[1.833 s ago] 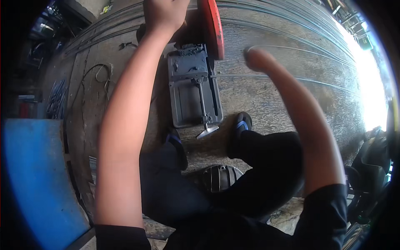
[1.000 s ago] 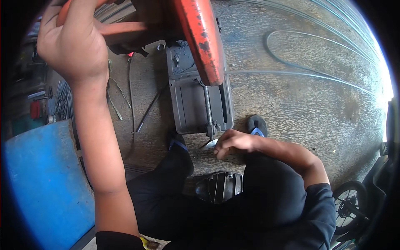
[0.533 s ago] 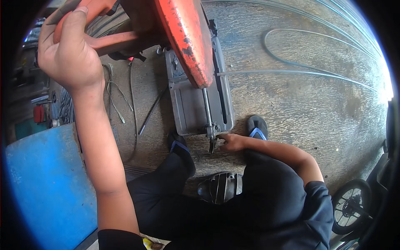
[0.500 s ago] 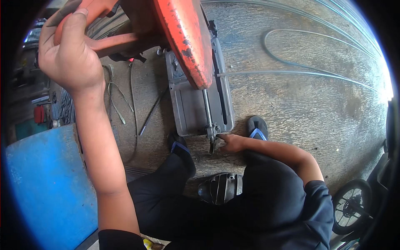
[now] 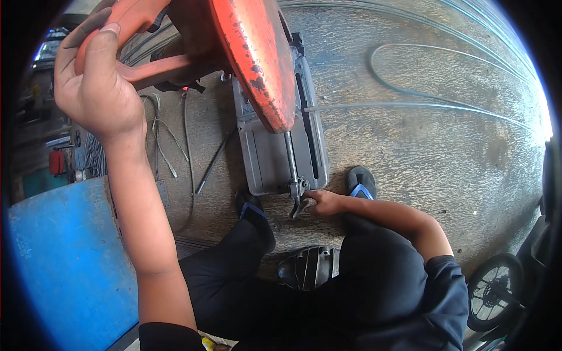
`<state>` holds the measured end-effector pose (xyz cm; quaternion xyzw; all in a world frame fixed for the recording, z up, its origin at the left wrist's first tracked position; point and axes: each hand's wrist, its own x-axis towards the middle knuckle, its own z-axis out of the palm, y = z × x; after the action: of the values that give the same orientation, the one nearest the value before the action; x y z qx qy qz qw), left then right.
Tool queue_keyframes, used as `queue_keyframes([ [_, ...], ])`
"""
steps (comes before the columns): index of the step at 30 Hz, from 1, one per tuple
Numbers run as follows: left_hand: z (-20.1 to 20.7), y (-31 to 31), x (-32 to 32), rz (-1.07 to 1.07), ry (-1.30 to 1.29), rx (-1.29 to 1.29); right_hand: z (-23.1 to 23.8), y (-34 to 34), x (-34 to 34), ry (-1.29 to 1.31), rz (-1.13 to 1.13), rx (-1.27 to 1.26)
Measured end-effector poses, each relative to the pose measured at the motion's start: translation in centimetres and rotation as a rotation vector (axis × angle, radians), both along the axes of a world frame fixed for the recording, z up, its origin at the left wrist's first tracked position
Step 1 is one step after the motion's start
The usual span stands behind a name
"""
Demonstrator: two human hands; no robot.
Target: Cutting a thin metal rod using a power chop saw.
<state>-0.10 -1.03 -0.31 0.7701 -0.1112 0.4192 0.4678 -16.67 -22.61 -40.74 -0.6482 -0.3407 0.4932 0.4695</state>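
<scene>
left hand [image 5: 99, 82], ten o'clock: clasped round orange handle [image 5: 137, 17]. right hand [image 5: 323, 202], four o'clock: fingers curled on crank handle [image 5: 296, 210].

Inscriptions: none can be read, either on the red machine guard [image 5: 257, 64] or on the blue panel [image 5: 64, 245] at its lower left.

Head-worn fisheye cam, facing down, fairly close. L arm [image 5: 149, 216] enters approx. 7 o'clock, R arm [image 5: 389, 210] approx. 4.
</scene>
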Motion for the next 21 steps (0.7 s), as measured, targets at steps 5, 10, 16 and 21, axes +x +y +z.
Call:
queue_keyframes([
  [5,0.1,0.0,0.1,-0.012,-0.001,0.019,-1.4,0.0,-0.4,-0.028,0.056,-0.050],
  [10,0.1,-0.1,0.1,-0.002,0.002,0.015,1.4,0.6,0.3,-0.073,0.092,-0.035],
  [16,0.0,-0.1,0.0,-0.007,0.010,-0.012,10.3,-1.9,4.4,1.031,0.288,0.192],
  [21,0.1,0.1,0.1,0.000,-0.013,0.015,9.8,-1.0,6.2,-0.053,-0.053,-0.012],
])
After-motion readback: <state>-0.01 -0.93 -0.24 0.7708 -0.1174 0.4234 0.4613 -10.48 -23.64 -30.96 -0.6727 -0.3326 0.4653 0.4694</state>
